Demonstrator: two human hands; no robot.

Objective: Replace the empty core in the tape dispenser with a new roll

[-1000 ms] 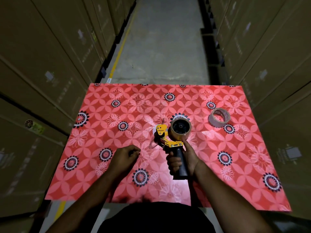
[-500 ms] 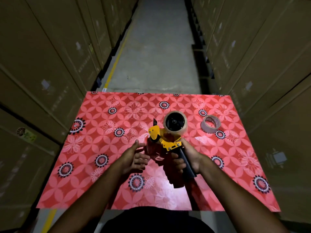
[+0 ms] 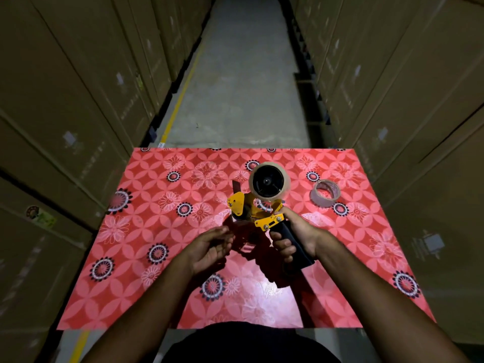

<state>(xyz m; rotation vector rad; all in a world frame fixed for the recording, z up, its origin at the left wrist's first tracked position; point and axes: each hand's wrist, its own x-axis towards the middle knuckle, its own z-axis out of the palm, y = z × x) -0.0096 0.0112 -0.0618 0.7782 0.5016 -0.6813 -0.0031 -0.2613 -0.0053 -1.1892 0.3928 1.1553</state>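
You have lifted the dispenser (image 3: 258, 205) higher over the bench (image 3: 146, 289) middle; your right hand (image 3: 296, 234) grips its handle. The new roll (image 3: 267, 182) sits on it, and the core (image 3: 325, 193) lies near the far right corner. Your left hand (image 3: 209, 248) has opened and come close, likely to thread tape.

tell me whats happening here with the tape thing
A person is reloading a yellow tape dispenser over a table with a red flowered cloth. The right hand grips its black handle and holds it up, with a roll of tape already seated on the hub. The left hand is open just beside the dispenser's front, holding nothing visible. The empty core lies on the cloth to the right.
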